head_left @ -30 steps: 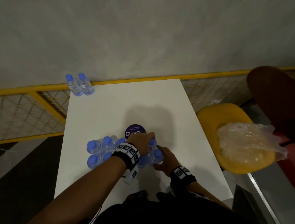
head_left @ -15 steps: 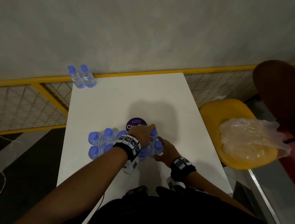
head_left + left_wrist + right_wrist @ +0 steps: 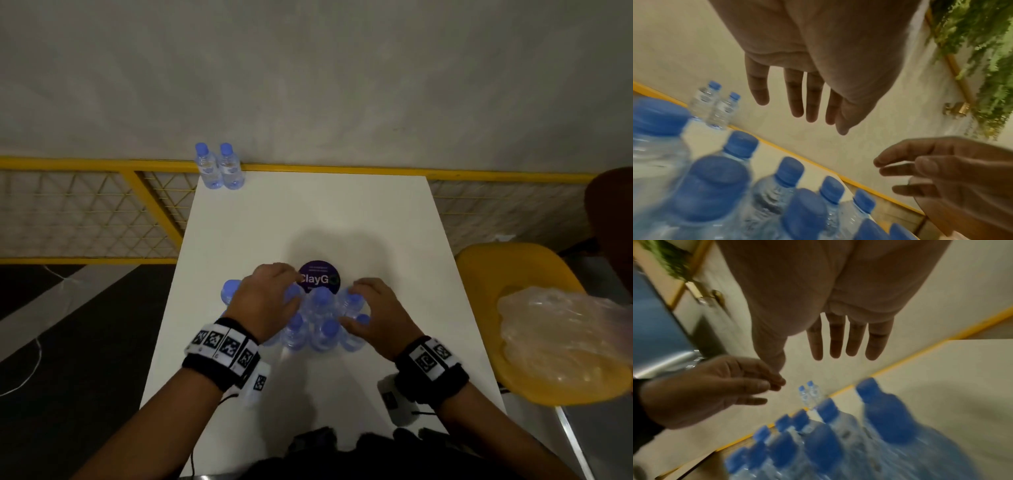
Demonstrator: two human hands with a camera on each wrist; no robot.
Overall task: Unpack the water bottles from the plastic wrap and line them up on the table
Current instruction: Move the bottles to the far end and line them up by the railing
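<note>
Hands (image 3: 265,301) w/ purple sticker (image 3: 319,278) behind, yellow chair (image 3: 513,274) right

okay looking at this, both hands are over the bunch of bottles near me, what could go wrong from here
1. The cluster of bottles stands tightly packed; the left hand or the right hand lifting one out may topple its neighbours.
2. The two lined-up bottles stand at the far left corner of the table, so a nudge while adding more could send them over the edge.
</note>
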